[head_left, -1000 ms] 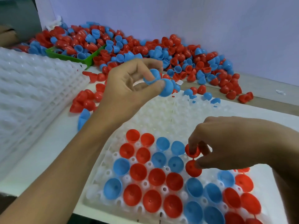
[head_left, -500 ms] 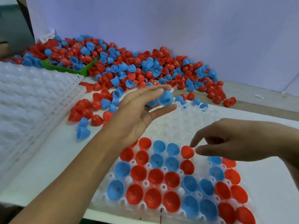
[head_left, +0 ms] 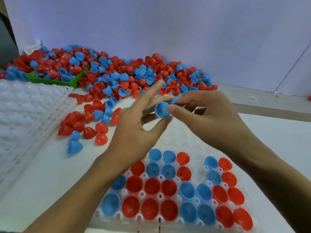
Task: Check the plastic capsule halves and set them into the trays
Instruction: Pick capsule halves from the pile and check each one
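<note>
In front of me lies a white socket tray [head_left: 178, 140]; its near rows hold red and blue capsule halves [head_left: 151, 185], open side up. Above the tray's far part my left hand [head_left: 134, 130] pinches a blue capsule half [head_left: 161, 110] between thumb and fingers, hollow side toward me. My right hand [head_left: 208, 118] meets it from the right, thumb tip on its rim. A second blue half [head_left: 175, 100] shows just behind, under my right index finger. Which hand carries that one I cannot tell.
A big heap of loose red and blue halves [head_left: 134, 73] lies along the back wall, partly in a green bin [head_left: 55, 81]. Scattered halves [head_left: 87, 125] lie left of my hands. A stack of white trays [head_left: 25, 118] fills the left side.
My right hand left the tray's filled rows and rose to meet my left hand. My left hand moved right and down with the blue halves; both hands now touch the blue half.
</note>
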